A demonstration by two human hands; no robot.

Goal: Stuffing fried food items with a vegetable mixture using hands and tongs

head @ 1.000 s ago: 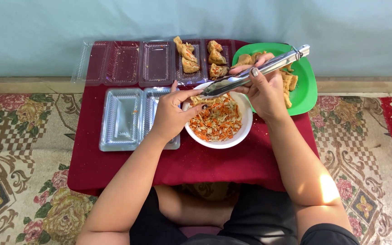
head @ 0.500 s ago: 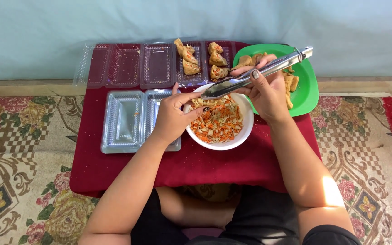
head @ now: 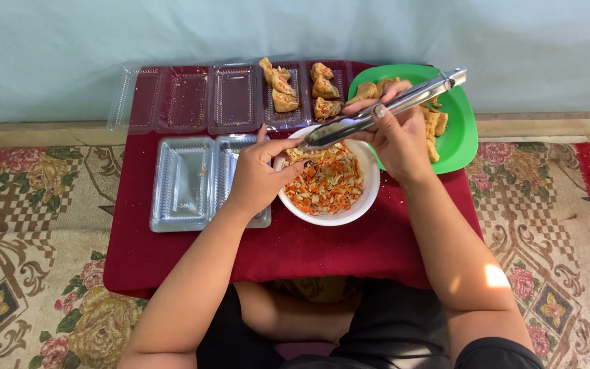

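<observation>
A patterned carpet (head: 42, 225) lies under a low table with a red cloth (head: 308, 253), before a pale wall (head: 295, 34). The left hand (head: 257, 178) grips the rim of one white bowl (head: 356, 205) of shredded salad. The right hand (head: 397, 137) squeezes one pair of tongs (head: 377, 113) over it. Left of the hands sit two clear trays (head: 182, 181); beyond them four more, two holding perhaps six fried pieces (head: 298, 89); behind the right hand, one green plate (head: 459, 130).
</observation>
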